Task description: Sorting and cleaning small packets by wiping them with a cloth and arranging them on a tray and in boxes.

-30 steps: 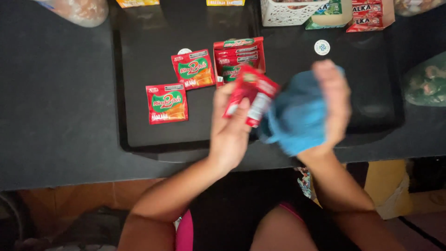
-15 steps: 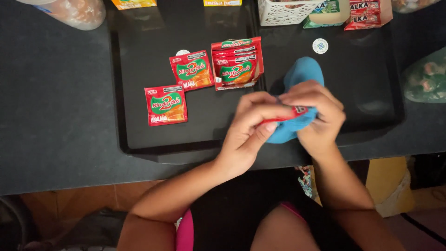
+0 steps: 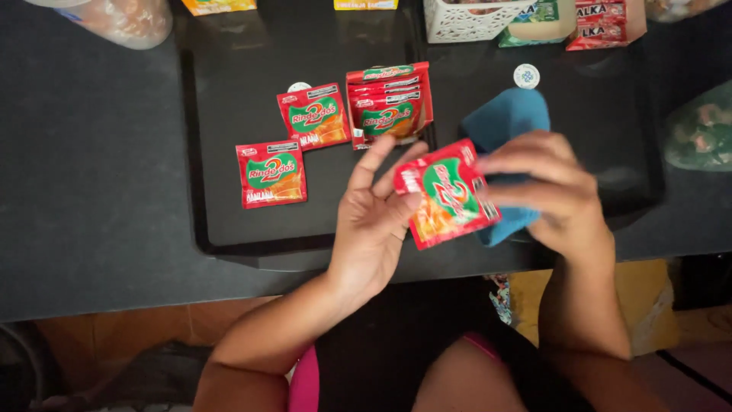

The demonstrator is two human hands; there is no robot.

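So compared with half a second back, the hands have come apart a bit and the sachet is out in the open now. Before, both hands were bunched together over the blue cloth with only a sliver of red showing. Now the small flat red foil sachet with the green and orange print (image 3: 448, 194) sits face up between the two hands, over the near edge of the black rectangular tray (image 3: 229, 191).

The left hand (image 3: 375, 221) is mostly open, fingers spread and pointing up, with the thumb tip pressed on the sachet's left edge. The right hand (image 3: 555, 194) is curled around the bunched blue fabric cloth (image 3: 507, 122), fingertips pinching the sachet's right side against it. The cloth now pokes up behind the fingers.

On the tray, the other matching packets haven't moved: a single one (image 3: 271, 173) at the left, another one (image 3: 313, 116) beside it, and a small stack (image 3: 390, 104) next to that.
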